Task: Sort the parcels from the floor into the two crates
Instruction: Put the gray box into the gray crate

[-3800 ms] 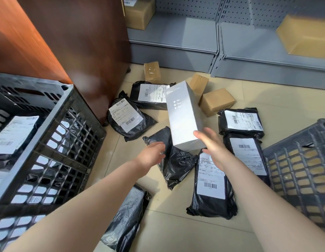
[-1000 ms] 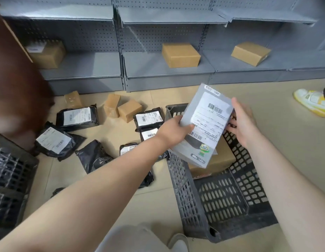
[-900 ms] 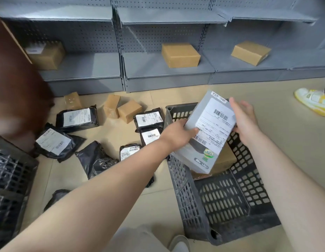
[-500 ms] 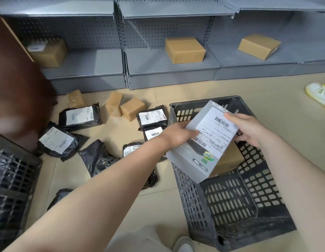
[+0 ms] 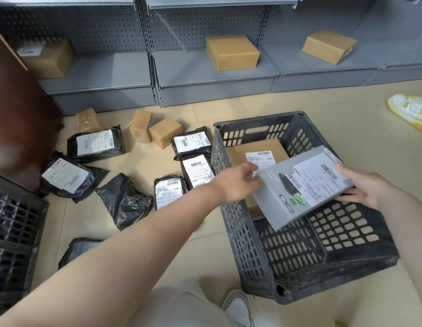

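Note:
I hold a grey box (image 5: pixel 297 190) with a white shipping label over the right dark grey crate (image 5: pixel 257 234), tilted and lying almost flat. My left hand (image 5: pixel 236 182) grips its left end and my right hand (image 5: pixel 361 187) holds its right end from beneath. Inside the crate lies a brown cardboard box (image 5: pixel 240 154) with a label. The left crate (image 5: pixel 14 232) stands at the frame's left edge with black bags inside. Several black mailer bags (image 5: pixel 96 143) and small cardboard boxes (image 5: pixel 165 132) lie on the floor between the crates.
Grey metal shelving (image 5: pixel 205 74) runs along the back with cardboard boxes (image 5: pixel 232 53) on it. A brown wooden cabinet (image 5: pixel 19 119) stands at the left. A white and yellow shoe (image 5: pixel 410 109) is at the far right, and my own shoe (image 5: pixel 238 310) is by the crate's near corner.
The grey box has been lifted off the floor pile, carried right and lowered over the right crate, tipping from steeply tilted to nearly flat. Both hands have kept hold of it.

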A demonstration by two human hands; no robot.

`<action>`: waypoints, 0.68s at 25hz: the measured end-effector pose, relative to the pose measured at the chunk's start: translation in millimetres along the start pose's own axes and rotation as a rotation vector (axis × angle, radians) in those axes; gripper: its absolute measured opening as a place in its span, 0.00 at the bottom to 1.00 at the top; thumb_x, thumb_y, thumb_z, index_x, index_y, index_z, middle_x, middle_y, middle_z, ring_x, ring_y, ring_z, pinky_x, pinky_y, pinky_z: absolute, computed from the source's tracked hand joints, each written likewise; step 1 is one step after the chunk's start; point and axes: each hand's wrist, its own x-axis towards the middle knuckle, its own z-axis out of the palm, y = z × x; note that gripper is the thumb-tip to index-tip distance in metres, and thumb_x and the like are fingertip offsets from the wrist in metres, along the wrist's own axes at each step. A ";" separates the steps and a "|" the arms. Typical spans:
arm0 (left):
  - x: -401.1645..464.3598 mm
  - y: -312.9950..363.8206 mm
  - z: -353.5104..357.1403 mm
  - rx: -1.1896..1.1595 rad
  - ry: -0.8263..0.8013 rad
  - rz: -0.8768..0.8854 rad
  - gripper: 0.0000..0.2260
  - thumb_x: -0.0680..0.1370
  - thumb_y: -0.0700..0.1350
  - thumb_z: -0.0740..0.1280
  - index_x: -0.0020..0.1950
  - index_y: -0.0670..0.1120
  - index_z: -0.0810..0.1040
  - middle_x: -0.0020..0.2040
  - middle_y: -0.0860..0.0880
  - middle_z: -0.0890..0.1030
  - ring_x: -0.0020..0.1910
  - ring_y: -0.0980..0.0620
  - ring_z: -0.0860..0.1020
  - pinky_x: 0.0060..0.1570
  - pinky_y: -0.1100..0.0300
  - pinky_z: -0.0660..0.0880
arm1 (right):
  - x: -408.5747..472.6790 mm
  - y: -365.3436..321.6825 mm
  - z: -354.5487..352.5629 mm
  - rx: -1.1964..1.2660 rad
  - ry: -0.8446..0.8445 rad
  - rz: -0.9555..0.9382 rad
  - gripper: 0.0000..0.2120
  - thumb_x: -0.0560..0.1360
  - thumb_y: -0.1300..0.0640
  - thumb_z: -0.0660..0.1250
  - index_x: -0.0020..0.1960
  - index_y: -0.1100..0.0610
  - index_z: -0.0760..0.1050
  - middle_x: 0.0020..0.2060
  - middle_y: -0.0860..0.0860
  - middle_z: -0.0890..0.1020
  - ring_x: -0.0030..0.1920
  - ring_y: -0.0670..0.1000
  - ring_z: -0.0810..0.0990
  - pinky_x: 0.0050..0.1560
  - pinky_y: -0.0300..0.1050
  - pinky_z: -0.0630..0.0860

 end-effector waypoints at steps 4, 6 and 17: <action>0.1 -0.9 22.6 0.229 -0.101 0.091 0.24 0.80 0.52 0.61 0.76 0.52 0.63 0.74 0.47 0.68 0.72 0.46 0.66 0.70 0.53 0.64 | -7.6 34.7 -20.4 -0.124 0.033 0.092 0.32 0.66 0.45 0.76 0.64 0.60 0.76 0.52 0.60 0.84 0.52 0.59 0.82 0.49 0.57 0.81; 1.3 -4.7 30.9 0.400 -0.128 0.140 0.24 0.80 0.53 0.60 0.76 0.50 0.64 0.71 0.44 0.72 0.71 0.44 0.65 0.71 0.50 0.63 | -5.9 53.6 -15.6 -0.164 0.060 0.122 0.25 0.73 0.50 0.74 0.66 0.60 0.75 0.53 0.60 0.83 0.52 0.59 0.81 0.53 0.58 0.79; 9.5 -39.7 40.2 0.662 -0.118 0.323 0.14 0.81 0.51 0.59 0.60 0.49 0.80 0.58 0.50 0.79 0.68 0.51 0.69 0.76 0.55 0.46 | 31.6 131.9 45.7 -0.305 -0.022 0.260 0.20 0.79 0.55 0.68 0.69 0.58 0.72 0.56 0.61 0.80 0.56 0.62 0.79 0.52 0.58 0.79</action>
